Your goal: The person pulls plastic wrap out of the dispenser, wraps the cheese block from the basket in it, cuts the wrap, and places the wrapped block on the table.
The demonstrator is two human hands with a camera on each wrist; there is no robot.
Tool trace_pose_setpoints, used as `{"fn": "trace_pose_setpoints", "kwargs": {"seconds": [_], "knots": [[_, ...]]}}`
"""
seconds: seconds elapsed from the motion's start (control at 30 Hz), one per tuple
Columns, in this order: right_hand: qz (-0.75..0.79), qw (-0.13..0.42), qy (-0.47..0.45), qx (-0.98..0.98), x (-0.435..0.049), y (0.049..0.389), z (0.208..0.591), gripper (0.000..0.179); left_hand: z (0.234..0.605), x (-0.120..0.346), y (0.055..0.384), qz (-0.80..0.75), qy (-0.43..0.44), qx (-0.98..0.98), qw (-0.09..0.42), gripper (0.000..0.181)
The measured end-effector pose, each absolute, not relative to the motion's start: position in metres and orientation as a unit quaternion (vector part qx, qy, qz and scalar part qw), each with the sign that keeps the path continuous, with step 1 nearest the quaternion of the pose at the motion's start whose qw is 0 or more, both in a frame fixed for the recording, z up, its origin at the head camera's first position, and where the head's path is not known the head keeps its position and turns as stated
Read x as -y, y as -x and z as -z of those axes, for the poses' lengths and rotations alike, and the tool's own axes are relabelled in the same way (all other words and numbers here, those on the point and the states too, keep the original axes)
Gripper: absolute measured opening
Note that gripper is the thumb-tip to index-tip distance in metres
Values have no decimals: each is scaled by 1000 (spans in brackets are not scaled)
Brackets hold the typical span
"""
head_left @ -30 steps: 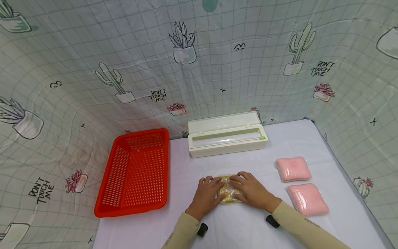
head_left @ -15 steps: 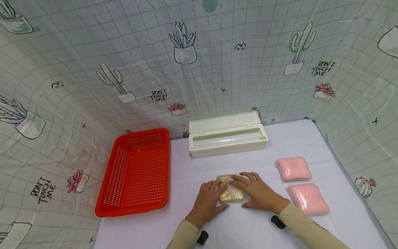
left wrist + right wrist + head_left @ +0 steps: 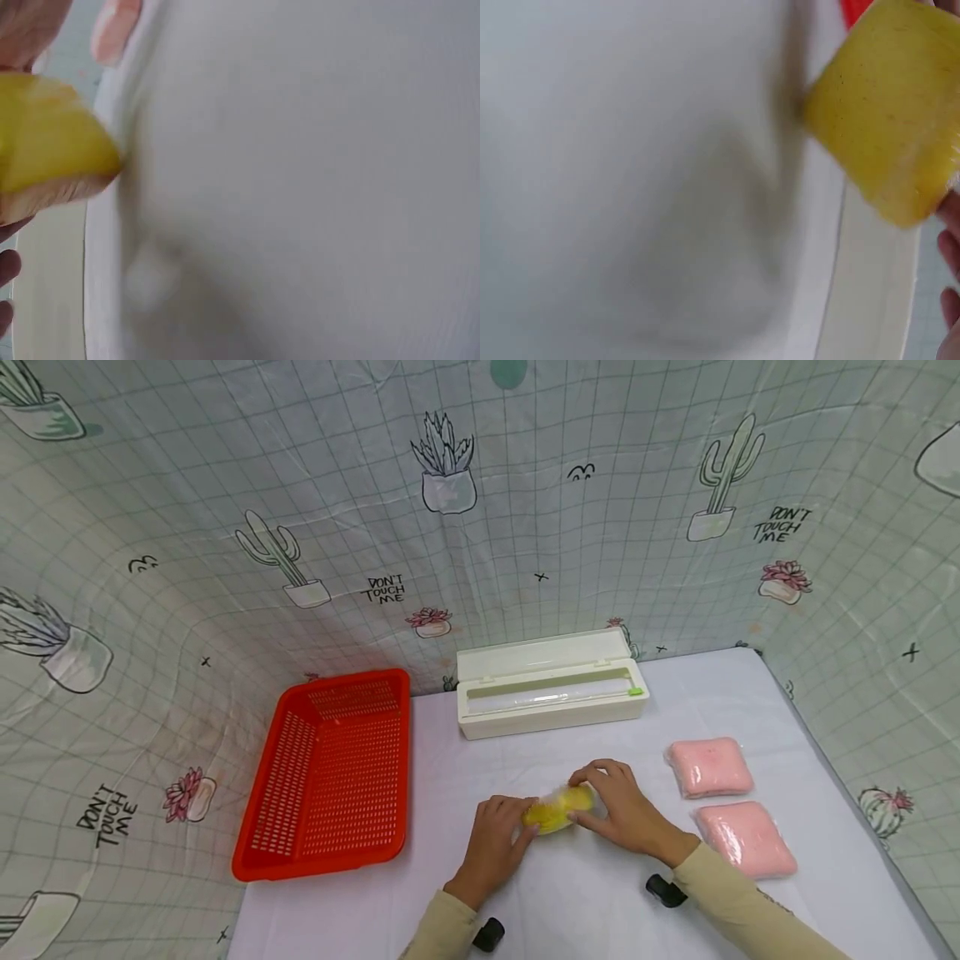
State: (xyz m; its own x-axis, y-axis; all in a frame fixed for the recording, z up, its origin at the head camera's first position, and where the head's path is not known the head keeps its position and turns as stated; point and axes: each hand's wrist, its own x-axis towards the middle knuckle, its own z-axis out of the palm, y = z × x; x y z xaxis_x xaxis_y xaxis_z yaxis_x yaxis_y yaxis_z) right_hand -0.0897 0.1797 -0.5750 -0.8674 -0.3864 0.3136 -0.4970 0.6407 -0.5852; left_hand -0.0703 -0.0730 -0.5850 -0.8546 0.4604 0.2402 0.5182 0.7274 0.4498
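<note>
A soft-looking yellow block (image 3: 557,810) in clear plastic film is tilted up between both hands over the white table. My left hand (image 3: 491,839) pinches its left end between thumb and fingers. At the opposite end, my right hand (image 3: 622,810) grips it, thumb on the near side and fingers over the far edge. The left wrist view shows the yellow block (image 3: 49,139) with a paler, wrinkled underside. Up close in the right wrist view, the smooth yellow face of the block (image 3: 889,112) has small dark specks, and film creases at one edge.
A white film dispenser (image 3: 551,718) with its lid up and a roll inside stands behind the hands. To the left is a red perforated basket (image 3: 405,768). Two film-wrapped pink blocks (image 3: 709,767) lie on the right. Patterned cloth (image 3: 487,543) surrounds the table (image 3: 450,760).
The block lay flat with its crinkled film side up and fingers pressing on it. Now both hands have lifted and turned it, showing a brighter yellow face.
</note>
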Motion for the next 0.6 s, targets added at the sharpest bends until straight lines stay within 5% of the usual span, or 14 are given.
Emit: {"fn": "trace_pose_setpoints", "kwargs": {"seconds": [0.17, 0.33, 0.6], "knots": [[-356, 55, -173, 917, -165, 100, 566, 20, 585, 70, 68, 406, 191, 891, -63, 45], [-341, 19, -181, 922, -158, 107, 569, 11, 592, 69, 69, 377, 176, 906, -77, 44], [-292, 14, -209, 933, -166, 88, 580, 55, 597, 76, 71, 346, 177, 920, -42, 49]]}}
